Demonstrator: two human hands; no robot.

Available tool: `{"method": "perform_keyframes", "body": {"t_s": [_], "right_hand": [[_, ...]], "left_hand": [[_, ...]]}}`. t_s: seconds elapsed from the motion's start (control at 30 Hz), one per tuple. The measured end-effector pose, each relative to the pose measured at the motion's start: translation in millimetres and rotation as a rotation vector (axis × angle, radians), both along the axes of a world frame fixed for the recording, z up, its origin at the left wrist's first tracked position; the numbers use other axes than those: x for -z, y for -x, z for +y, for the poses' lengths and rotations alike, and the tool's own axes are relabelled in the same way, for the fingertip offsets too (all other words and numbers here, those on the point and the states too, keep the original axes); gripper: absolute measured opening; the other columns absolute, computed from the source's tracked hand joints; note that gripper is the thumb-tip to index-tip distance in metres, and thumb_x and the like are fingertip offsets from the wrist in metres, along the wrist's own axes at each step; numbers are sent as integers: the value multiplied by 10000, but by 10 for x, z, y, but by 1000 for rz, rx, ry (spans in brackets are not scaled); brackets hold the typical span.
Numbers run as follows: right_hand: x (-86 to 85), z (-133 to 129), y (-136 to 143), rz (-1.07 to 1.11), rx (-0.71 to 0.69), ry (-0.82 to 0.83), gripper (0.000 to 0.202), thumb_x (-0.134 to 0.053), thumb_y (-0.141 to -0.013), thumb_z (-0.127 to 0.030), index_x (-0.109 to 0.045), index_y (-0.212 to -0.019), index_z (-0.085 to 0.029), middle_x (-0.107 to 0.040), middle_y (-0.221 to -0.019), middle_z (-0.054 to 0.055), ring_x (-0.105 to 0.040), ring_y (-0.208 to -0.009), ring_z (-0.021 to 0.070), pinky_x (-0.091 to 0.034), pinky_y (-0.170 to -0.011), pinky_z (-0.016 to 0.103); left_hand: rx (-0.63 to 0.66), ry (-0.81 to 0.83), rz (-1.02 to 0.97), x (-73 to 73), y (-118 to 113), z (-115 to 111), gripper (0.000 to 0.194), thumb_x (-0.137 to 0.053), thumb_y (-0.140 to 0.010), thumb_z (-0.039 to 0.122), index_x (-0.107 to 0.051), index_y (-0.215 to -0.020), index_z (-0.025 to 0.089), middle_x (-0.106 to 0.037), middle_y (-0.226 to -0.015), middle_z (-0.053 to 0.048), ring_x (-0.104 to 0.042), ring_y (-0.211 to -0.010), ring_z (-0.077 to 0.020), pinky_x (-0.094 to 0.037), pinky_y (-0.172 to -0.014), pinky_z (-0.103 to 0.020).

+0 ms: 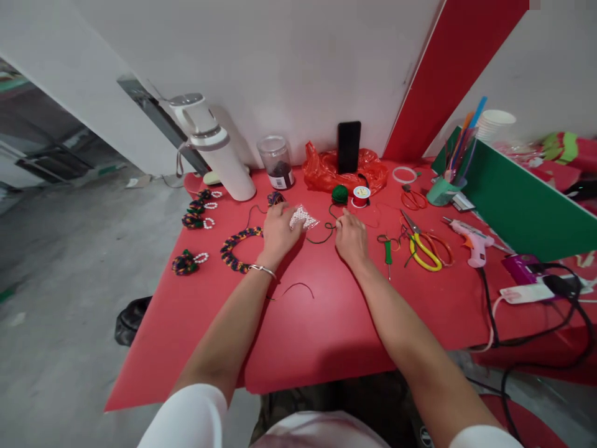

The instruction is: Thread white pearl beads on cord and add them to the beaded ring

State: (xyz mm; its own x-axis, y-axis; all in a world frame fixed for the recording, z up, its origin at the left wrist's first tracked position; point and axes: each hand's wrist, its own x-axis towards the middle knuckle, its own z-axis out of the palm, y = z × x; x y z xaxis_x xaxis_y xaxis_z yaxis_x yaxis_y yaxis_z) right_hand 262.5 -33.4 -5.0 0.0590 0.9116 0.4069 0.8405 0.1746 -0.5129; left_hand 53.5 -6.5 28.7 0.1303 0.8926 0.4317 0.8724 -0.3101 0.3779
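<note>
My left hand lies palm down beside a clear packet of white beads, thumb spread from the fingers and near the packet's edge. A multicoloured yarn ball is just beyond its fingertips. To its left, a braided multicoloured ring rests on the red table. My right hand has its fingers drawn together on a dark green cord. This cord curls towards a green yarn ball, next to a red thread spool. A loose dark strand lies between my forearms.
Several yarn pieces with bead loops line the left. Behind are a white thermos, a jar and a phone by a red bag. Yellow-handled pliers, a green-handled hook, scissors and a glue gun lie right.
</note>
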Motion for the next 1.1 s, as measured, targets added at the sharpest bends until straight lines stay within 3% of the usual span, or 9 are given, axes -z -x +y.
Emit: {"method": "perform_keyframes", "body": {"t_s": [0.1,0.17,0.23,0.33,0.5,0.67,0.87,0.97,1.1], "right_hand": [[20,47,-91,75,97,-33,270,-414,-1042,-271,-670,-1034,-189,-743,-1162,152,-650,-1046,277,-442,-953,413],[39,86,-167,184,216,-89,314,-387,-1051,-339,-666,-1039,-195,-751,-1043,132,-644,-979,265,-449,-909,386],[62,125,-245,304,305,-145,348,-368,-1049,-393,-658,-1026,-202,-745,-1012,122,-638,-956,253,-457,-880,364],[86,155,-318,445,331,-171,366,-365,-1037,-440,-644,-1009,-205,-749,-1006,119,-649,-922,242,-470,-852,349],[81,140,-314,513,318,-171,359,-394,-1020,-461,-650,-1008,-210,-759,-1022,126,-665,-932,249,-474,-867,359],[88,137,-299,505,297,-162,373,-386,-1028,-455,-665,-1038,-208,-756,-997,113,-667,-925,241,-482,-859,348],[48,128,-279,376,244,-129,321,-426,-1029,-358,-701,-1028,-192,-748,-988,124,-641,-932,253,-455,-864,358],[10,104,-251,231,203,-67,250,-508,-995,-306,-733,-944,-211,-747,-961,120,-607,-945,274,-424,-895,398],[-12,68,-227,147,249,-42,238,-541,-987,-321,-756,-942,-231,-744,-982,118,-565,-997,307,-385,-942,473]], "left_hand": [[232,170,76,-159,-109,-234,267,-575,-943,351,-790,-925,193,-721,-968,-105,-677,-944,-257,-540,-855,-382],[537,351,132,-188,-220,-368,245,-606,-929,362,-797,-873,221,-724,-902,-64,-672,-848,-209,-533,-793,-328],[650,426,144,-167,-369,-420,222,-605,-922,322,-807,-913,233,-730,-929,-59,-675,-851,-196,-536,-808,-314],[571,336,220,-122,-638,-300,275,-534,-943,238,-804,-949,189,-729,-993,-124,-685,-986,-249,-535,-917,-366],[272,320,367,-154,-1069,159,316,-499,-902,127,-771,-1050,65,-729,-1058,-261,-707,-1029,-342,-540,-938,-447],[174,328,425,-235,-1238,537,320,-503,-884,114,-769,-1045,36,-746,-1057,-287,-718,-1024,-356,-527,-922,-453],[70,136,191,-182,-654,598,373,-436,-959,262,-791,-1023,165,-761,-1141,-179,-685,-1106,-303,-511,-994,-442],[-17,53,50,-31,-179,395,383,-432,-951,271,-779,-1063,154,-745,-1199,-169,-671,-1150,-294,-514,-1031,-437],[100,57,-5,141,213,29,387,-461,-956,325,-737,-1192,191,-682,-1370,-135,-616,-1282,-283,-470,-1117,-469]]}}
